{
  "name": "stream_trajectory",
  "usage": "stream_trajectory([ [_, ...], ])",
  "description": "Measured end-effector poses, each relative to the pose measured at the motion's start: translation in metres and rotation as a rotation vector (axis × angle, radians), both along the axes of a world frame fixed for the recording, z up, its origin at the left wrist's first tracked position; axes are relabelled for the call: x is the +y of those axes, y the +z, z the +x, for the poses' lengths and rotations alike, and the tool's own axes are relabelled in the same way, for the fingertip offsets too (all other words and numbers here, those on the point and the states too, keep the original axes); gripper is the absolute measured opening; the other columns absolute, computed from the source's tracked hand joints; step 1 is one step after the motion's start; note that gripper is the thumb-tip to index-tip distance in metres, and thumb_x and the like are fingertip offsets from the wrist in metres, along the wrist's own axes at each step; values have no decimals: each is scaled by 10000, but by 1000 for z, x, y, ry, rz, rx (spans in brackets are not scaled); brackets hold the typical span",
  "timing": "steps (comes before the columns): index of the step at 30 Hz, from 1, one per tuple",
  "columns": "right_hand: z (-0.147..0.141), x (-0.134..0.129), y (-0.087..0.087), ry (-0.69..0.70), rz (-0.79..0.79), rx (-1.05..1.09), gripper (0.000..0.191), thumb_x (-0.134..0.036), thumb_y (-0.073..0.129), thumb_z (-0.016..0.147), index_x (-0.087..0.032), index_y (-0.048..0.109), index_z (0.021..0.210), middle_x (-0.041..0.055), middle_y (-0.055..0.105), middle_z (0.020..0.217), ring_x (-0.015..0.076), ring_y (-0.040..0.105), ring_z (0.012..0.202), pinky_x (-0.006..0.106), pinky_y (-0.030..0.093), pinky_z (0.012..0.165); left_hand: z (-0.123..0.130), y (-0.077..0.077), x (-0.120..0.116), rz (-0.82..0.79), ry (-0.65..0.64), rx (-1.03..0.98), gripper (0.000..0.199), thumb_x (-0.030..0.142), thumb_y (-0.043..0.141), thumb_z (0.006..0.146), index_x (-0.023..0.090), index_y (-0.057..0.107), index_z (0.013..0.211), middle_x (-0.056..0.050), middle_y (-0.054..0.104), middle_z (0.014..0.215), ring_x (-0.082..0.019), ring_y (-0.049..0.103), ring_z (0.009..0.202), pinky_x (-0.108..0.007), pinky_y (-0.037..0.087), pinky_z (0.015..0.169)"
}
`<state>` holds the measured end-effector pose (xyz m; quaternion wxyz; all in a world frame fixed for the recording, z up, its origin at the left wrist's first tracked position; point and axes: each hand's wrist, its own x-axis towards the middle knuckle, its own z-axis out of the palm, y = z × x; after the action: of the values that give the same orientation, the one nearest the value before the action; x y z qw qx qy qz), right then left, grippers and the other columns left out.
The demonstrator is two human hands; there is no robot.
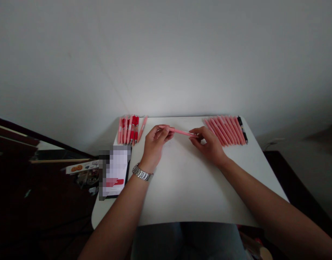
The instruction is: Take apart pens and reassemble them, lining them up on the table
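Note:
A slim pink pen is held level above the white table, between my two hands. My left hand, with a metal watch on its wrist, is closed around the pen's left end. At the other end, my right hand pinches the tip between thumb and fingers. Whether a clear sleeve covers that tip is too small to tell. Just beyond my right hand lies a row of several pink pens, seemingly in clear wrappers. To the left of my left hand are several pink and red pens.
A black pen lies at the right end of the right-hand row. A tablet or phone with a blurred screen rests at the left edge of the table. The wall rises right behind the table.

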<state>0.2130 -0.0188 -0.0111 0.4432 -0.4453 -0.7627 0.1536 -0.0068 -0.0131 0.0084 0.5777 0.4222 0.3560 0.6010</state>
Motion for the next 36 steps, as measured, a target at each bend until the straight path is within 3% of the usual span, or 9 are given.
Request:
stream_trajectory([
  [17, 0, -3, 6, -16, -68, 3, 298, -471, 534, 1006, -209, 642, 1099, 74, 699, 921, 180, 642, 742, 311, 532, 647, -1, -1, 0, 40, -31, 24, 270, 401, 764, 858, 180, 702, 1000, -69, 748, 1028, -161, 708, 973, -330, 571, 950],
  [23, 1, -3, 6, -1, -143, -1, 333, -491, 467, 1035, -203, 632, 1063, 47, 672, 822, 164, 605, 682, 291, 483, 609, -1, 0, -1, 44, -32, 40, 286, 426, 772, 847, 181, 712, 983, -76, 751, 1034, -171, 711, 978, -344, 568, 956],
  [29, 1, -4, 9, 64, -146, -2, 391, -467, 371, 1069, -211, 622, 914, 23, 620, 727, 164, 594, 671, 312, 477, 670, 1, 3, -1, 34, -54, 44, 301, 429, 778, 840, 184, 719, 1006, -93, 758, 1080, -179, 714, 989, -342, 572, 944],
  [33, 0, -5, 8, 45, -140, 37, 300, -457, 497, 1025, -211, 630, 1134, 42, 654, 849, 171, 622, 721, 313, 509, 674, -1, 1, 0, 36, -32, 52, 297, 429, 765, 853, 186, 713, 1016, -87, 758, 1071, -172, 717, 972, -322, 584, 918],
  [36, -1, -3, 4, 22, -133, 58, 352, -443, 636, 948, -222, 598, 1220, 34, 663, 881, 167, 631, 708, 307, 532, 656, -2, -1, 1, 39, 3, 48, 287, 426, 756, 863, 183, 709, 1007, -79, 755, 1053, -161, 724, 935, -308, 593, 893],
])
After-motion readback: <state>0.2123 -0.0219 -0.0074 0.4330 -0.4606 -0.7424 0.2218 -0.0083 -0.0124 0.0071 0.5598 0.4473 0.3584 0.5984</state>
